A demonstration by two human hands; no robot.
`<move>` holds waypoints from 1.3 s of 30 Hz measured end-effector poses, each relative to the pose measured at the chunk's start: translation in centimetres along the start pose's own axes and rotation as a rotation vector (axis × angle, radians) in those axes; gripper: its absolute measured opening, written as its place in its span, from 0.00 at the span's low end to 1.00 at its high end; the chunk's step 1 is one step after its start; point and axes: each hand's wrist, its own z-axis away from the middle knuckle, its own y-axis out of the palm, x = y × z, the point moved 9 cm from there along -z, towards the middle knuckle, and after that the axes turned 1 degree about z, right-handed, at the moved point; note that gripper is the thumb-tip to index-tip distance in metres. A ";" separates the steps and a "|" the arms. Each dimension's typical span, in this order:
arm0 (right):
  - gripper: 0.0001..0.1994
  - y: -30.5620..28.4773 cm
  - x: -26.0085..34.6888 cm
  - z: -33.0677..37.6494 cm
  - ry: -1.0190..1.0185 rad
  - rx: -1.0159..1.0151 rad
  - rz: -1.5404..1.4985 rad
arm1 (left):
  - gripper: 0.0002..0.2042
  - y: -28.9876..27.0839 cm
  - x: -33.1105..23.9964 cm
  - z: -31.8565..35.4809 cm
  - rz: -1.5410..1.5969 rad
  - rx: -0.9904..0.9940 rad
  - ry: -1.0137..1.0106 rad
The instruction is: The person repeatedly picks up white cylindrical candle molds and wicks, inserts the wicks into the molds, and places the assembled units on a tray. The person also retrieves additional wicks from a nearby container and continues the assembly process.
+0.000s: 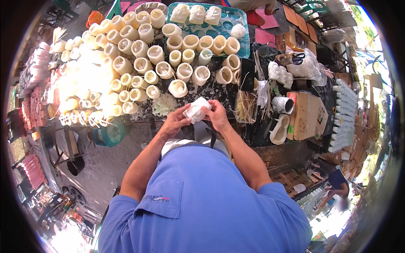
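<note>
Dark tbl, lumpy wht piece btwn hands

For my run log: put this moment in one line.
left hand: holds white piece | right hand: holds same piece | ahead: cream cups, blue tray

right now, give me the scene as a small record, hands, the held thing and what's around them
left hand: fingers on the left of the white piece
right hand: fingers on its right
held: white piece, by the table's near edge
cups: many, pale and hollow, left and centre of the table; leftmost lost in glare
tray: blue, far side, bearing white blocks
box: cardboard, right
scissors: dark handles, far right of the cups
</note>
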 end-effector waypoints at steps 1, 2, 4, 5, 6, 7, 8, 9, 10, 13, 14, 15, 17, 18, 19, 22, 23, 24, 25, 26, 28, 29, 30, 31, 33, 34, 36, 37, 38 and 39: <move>0.19 -0.1 1.6 0.8 -0.183 -0.057 0.233 | 0.30 0.3 0.3 -0.2 0.015 -0.007 -0.009; 0.19 0.0 3.0 2.0 -0.370 -0.122 0.448 | 0.30 0.6 0.8 -0.2 0.031 -0.017 -0.024; 0.23 0.9 4.3 4.3 -0.648 -0.193 0.648 | 0.30 1.3 1.3 -1.1 0.001 -0.038 0.007; 0.23 1.3 4.0 4.8 -0.712 -0.176 0.657 | 0.30 1.5 1.7 -1.6 -0.014 -0.044 0.010; 0.22 1.5 3.6 5.1 -0.754 -0.160 0.653 | 0.31 1.8 2.0 -2.0 -0.024 -0.047 0.033; 0.22 1.7 3.1 5.2 -0.771 -0.136 0.642 | 0.30 1.2 2.2 -2.2 -0.074 -0.100 0.037; 0.21 1.8 2.5 5.4 -0.787 -0.091 0.600 | 0.30 0.6 2.4 -2.5 -0.120 -0.138 0.041; 0.22 0.7 1.3 4.5 -0.642 -0.112 0.470 | 0.30 0.2 2.6 -2.7 -0.167 -0.172 0.042; 0.24 -0.1 0.0 3.6 -0.505 -0.102 0.340 | 0.26 -0.1 2.7 -2.7 -0.214 -0.164 0.061; 0.21 -1.3 -3.1 2.0 -0.207 -0.105 0.176 | 0.24 -1.0 2.1 -2.5 -0.597 -0.201 0.157; 0.18 -1.4 -3.4 1.8 -0.180 -0.094 0.172 | 0.22 -0.7 1.6 -2.2 -0.653 -0.178 0.232; 0.16 -1.3 -4.0 1.6 -0.109 -0.079 0.167 | 0.22 -1.1 1.9 -2.2 -0.633 -0.190 0.205; 0.12 -1.0 -2.6 1.7 -0.246 -0.084 0.342 | 0.21 -1.4 1.9 -2.0 -0.572 -0.206 0.202; 0.13 -0.7 -2.1 1.8 -0.289 -0.081 0.500 | 0.21 -1.3 1.7 -1.9 -0.590 -0.200 0.207; 0.13 -0.4 -1.5 2.1 -0.341 -0.092 0.655 | 0.21 -1.2 1.5 -1.9 -0.607 -0.196 0.214; 0.13 0.0 -0.5 2.6 -0.357 -0.081 0.658 | 0.21 -0.5 0.5 -1.5 -0.791 -0.169 0.267; 0.13 0.3 -0.1 3.0 -0.380 -0.069 0.698 | 0.22 -0.1 0.1 -1.2 -0.867 -0.152 0.295; 0.12 0.3 0.1 3.2 -0.365 -0.082 0.747 | 0.22 0.0 -0.1 -1.0 -0.906 -0.136 0.292; 0.12 0.4 0.2 3.4 -0.350 -0.095 0.794 | 0.23 0.2 -0.2 -0.8 -0.941 -0.113 0.292; 0.13 0.5 0.4 3.6 -0.362 -0.095 0.792 | 0.24 0.5 -0.4 -0.6 -0.970 -0.092 0.304; 0.14 0.8 0.8 3.6 -0.409 -0.083 0.774 | 0.26 0.3 0.1 -0.4 -0.739 -0.074 0.228; 0.14 0.4 0.2 3.2 -0.356 -0.091 0.720 | 0.27 0.1 0.6 -0.4 -0.627 -0.079 0.168; 0.15 0.2 -0.3 2.8 -0.323 -0.087 0.656 | 0.27 0.0 0.4 -0.4 -0.656 -0.116 0.202; 0.15 -0.1 -0.7 2.4 -0.316 -0.079 0.571 | 0.27 -0.1 0.6 -0.4 -0.691 -0.158 0.202; 0.15 -1.0 -2.7 1.1 -0.180 -0.086 0.397 | 0.27 -0.5 1.1 -0.5 -0.700 -0.216 0.189; 0.14 -1.2 -3.1 0.7 -0.177 -0.078 0.357 | 0.26 -0.7 1.5 -0.6 -0.676 -0.234 0.179; 0.13 -1.4 -3.8 0.1 -0.165 -0.064 0.297 | 0.26 -1.0 1.9 -0.7 -0.649 -0.243 0.194; 0.13 -1.5 -3.9 0.0 -0.159 -0.052 0.282 | 0.25 -1.1 1.8 -0.7 -0.644 -0.239 0.227; 0.12 -1.7 -4.1 -0.1 -0.127 -0.068 0.269 | 0.25 -1.3 1.8 -0.7 -0.643 -0.251 0.241; 0.12 -1.5 -3.7 0.1 -0.155 -0.052 0.288 | 0.25 -1.1 1.7 -0.7 -0.639 -0.228 0.264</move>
